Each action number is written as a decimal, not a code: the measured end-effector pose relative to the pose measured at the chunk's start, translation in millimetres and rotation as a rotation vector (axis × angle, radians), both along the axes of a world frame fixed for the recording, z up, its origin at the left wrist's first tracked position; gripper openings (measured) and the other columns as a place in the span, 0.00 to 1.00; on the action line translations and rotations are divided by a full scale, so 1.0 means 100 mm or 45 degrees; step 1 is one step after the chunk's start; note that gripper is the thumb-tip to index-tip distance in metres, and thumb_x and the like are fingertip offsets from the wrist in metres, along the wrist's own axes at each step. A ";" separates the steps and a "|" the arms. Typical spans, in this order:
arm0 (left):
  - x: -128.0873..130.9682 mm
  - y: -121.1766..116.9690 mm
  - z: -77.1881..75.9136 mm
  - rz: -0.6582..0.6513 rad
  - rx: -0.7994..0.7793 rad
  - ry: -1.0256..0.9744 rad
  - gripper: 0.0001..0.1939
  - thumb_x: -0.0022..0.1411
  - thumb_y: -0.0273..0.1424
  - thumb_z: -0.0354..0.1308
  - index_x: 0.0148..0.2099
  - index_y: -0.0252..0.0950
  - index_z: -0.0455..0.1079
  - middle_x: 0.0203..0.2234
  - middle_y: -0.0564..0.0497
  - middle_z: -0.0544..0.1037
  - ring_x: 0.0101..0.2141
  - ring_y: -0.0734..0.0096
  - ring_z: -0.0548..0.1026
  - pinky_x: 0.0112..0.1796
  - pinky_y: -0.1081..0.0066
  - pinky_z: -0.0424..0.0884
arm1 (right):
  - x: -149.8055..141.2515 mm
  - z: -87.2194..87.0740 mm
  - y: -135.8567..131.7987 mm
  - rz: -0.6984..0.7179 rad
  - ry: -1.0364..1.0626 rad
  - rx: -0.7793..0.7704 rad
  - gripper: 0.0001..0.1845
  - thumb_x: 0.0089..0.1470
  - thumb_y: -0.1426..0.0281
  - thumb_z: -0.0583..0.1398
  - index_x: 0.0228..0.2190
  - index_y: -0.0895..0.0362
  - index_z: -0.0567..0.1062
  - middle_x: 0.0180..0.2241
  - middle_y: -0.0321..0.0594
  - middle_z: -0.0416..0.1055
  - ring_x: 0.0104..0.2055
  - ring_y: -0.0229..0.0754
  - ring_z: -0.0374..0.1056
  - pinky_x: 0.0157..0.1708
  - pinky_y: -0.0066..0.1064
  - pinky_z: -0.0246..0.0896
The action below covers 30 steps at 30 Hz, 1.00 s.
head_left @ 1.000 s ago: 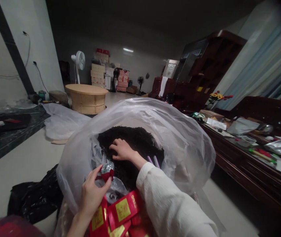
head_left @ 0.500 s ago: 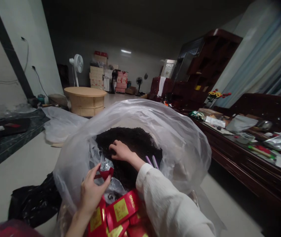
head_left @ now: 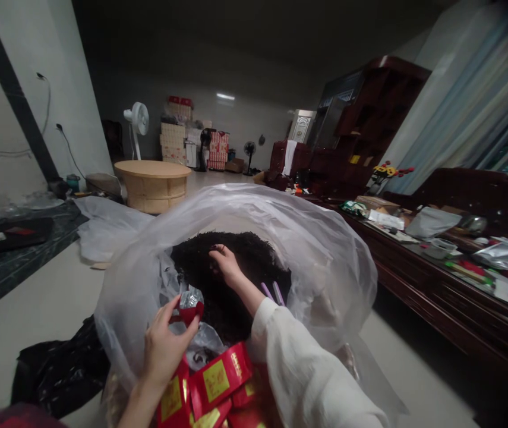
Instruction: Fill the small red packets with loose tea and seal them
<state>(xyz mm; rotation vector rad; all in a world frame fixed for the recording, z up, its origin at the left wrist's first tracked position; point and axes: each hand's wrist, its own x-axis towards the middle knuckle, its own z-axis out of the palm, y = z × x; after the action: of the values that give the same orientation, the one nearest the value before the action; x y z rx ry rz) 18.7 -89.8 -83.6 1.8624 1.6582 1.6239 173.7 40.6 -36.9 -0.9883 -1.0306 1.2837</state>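
A large clear plastic bag (head_left: 334, 261) stands open before me, with a heap of dark, dry tea leaves (head_left: 254, 255) inside. My left hand (head_left: 167, 336) pinches a small red packet (head_left: 191, 306) by its sides; its silvery lining shows at the open mouth. Over the leaves is my right hand (head_left: 227, 264), its fingers drawn together round a few dark leaves, partly hidden against the heap. Purple handles (head_left: 274, 292) stick up from the leaves beside my right wrist. Several red and gold packets (head_left: 215, 380) lie at the near side, below my hands.
A black plastic bag (head_left: 62, 368) lies on the floor at left. Beyond the clear bag stand a round wooden table (head_left: 151, 184) and a white fan (head_left: 138, 119). A long dark wooden table (head_left: 436, 285) cluttered with things runs along the right.
My right hand has shifted slightly right and its fingers have drawn closer together over the leaves. My left hand keeps the red packet in nearly the same place.
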 end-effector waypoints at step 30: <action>0.33 0.43 0.44 -0.064 -0.015 0.515 0.24 0.55 0.30 0.59 0.54 0.41 0.63 0.46 0.47 0.75 0.41 0.61 0.78 0.36 0.69 0.74 | 0.23 0.53 -0.16 0.134 0.907 -0.352 0.15 0.57 0.63 0.53 0.23 0.57 0.68 0.23 0.39 0.73 0.30 0.40 0.73 0.31 0.32 0.73</action>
<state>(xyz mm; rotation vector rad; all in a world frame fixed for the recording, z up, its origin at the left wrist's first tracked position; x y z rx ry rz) 51.5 -46.4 -39.8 2.3235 1.7360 1.2738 196.5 24.4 15.7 -0.5922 -0.3619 1.7221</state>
